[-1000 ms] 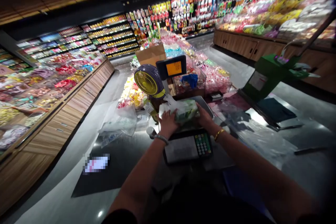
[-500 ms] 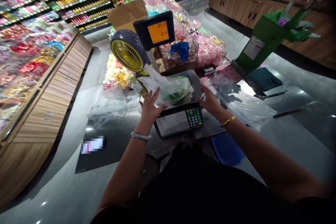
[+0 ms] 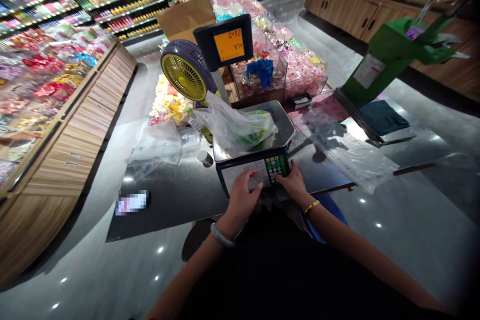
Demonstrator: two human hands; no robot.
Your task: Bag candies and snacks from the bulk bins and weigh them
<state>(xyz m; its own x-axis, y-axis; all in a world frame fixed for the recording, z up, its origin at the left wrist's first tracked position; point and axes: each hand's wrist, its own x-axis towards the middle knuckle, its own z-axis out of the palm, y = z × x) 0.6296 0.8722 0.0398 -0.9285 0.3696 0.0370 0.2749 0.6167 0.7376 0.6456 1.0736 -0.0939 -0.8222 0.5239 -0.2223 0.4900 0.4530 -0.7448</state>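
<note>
A clear plastic bag [image 3: 240,127] with green and white contents lies on the steel pan of a weighing scale [image 3: 279,122]. Above it the scale's orange display [image 3: 229,44] is lit. My left hand [image 3: 243,199] rests flat on the scale's front panel, fingers stretched out, holding nothing. My right hand [image 3: 293,181] touches the coloured keypad [image 3: 276,166] with its fingertips, fingers apart. Both hands are below the bag and clear of it.
A purple and yellow fan [image 3: 185,74] stands behind the scale. Loose plastic bags [image 3: 159,144] lie to the left and a clear sheet [image 3: 347,147] to the right. A green machine [image 3: 390,50] stands at right. Candy bins [image 3: 285,65] and stocked shelves surround the counter.
Both hands let go of the bag on the scale pan and drew back to the front panel, the right one onto the keypad. The display numbers changed.
</note>
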